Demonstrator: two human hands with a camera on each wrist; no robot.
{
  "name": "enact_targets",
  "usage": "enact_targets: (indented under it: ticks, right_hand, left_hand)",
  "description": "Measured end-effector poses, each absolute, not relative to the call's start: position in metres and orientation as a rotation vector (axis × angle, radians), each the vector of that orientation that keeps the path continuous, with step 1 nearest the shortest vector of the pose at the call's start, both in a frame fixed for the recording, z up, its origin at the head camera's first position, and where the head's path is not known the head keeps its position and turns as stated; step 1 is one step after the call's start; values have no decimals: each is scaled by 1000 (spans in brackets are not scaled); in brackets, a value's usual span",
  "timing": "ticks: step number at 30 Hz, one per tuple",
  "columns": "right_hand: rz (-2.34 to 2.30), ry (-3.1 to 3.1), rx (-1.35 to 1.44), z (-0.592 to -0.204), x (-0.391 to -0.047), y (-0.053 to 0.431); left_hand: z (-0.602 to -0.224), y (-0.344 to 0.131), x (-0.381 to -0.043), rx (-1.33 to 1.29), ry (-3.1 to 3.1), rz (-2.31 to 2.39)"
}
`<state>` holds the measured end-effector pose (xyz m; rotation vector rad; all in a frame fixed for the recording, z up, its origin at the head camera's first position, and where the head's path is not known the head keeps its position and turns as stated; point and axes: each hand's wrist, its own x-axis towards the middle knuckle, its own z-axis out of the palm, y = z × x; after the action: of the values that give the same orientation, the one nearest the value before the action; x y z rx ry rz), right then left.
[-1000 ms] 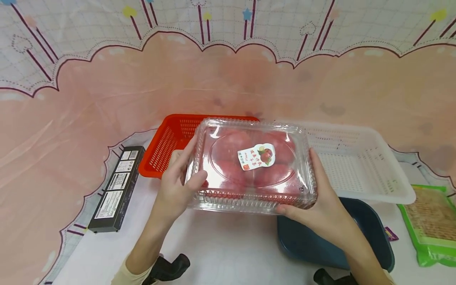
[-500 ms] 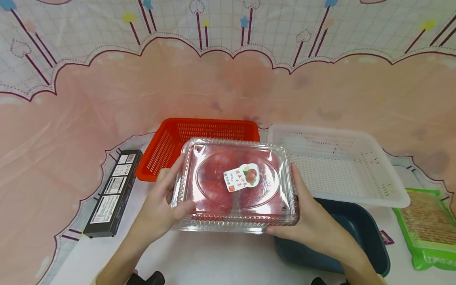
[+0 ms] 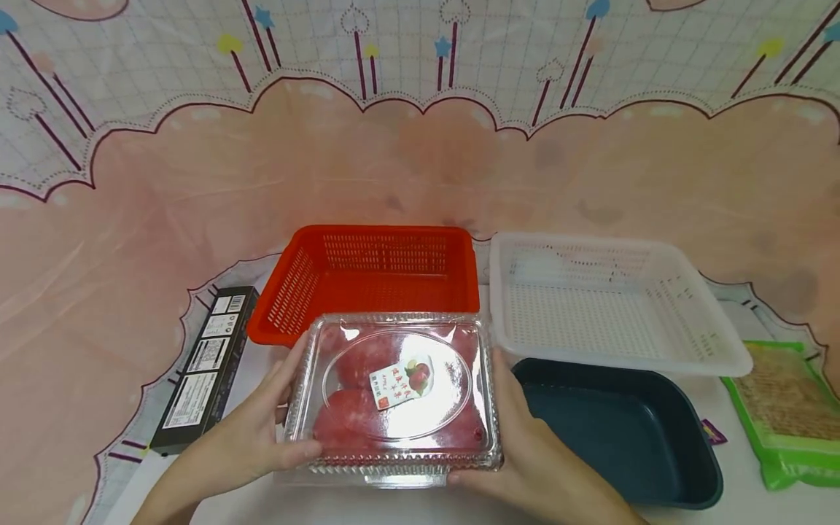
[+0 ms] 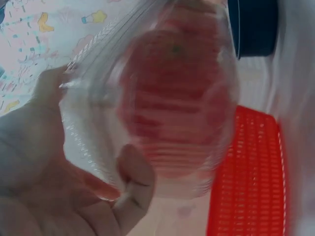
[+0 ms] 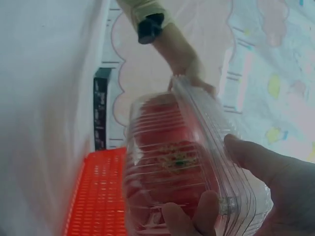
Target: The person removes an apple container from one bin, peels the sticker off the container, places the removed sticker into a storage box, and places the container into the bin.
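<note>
A clear plastic clamshell box [image 3: 394, 364] of red apples [image 3: 351, 415] is in the middle foreground of the head view. A white label with an apple picture [image 3: 397, 384] is stuck on its lid. My left hand [image 3: 246, 445] grips the box's left end, thumb at the front rim; the left wrist view shows curled fingers [image 4: 135, 182] against the side. On the right end, my right hand [image 3: 531, 452] holds it between thumb and fingers, as the right wrist view also shows. Red fruit shows blurred through the ribbed wall [image 5: 162, 132]. The box's underside is hidden in the head view.
Behind the box stands a red perforated basket [image 3: 387, 288], with a white perforated basket [image 3: 590, 306] to its right. A dark blue tub [image 3: 610, 430] sits at right, near a green-edged packet [image 3: 787, 408]. A long black box [image 3: 203, 372] lies at left.
The clamshell box has come toward me, down and to the left, with both hands still gripping it. More of the red basket and the blue tub now shows.
</note>
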<state>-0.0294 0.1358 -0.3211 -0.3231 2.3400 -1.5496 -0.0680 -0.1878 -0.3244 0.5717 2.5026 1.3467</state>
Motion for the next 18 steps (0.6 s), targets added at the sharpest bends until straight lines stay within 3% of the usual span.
enact_targets:
  ticks: [5,18]
  right_hand:
    - [-1599,2261,-396,-327,-30,130]
    - [-1727,2086,-575,-347,-26,110]
  left_hand:
    - [-320,-194,-65,521,2524,1125]
    - [-329,-216,-65,678,2521,922]
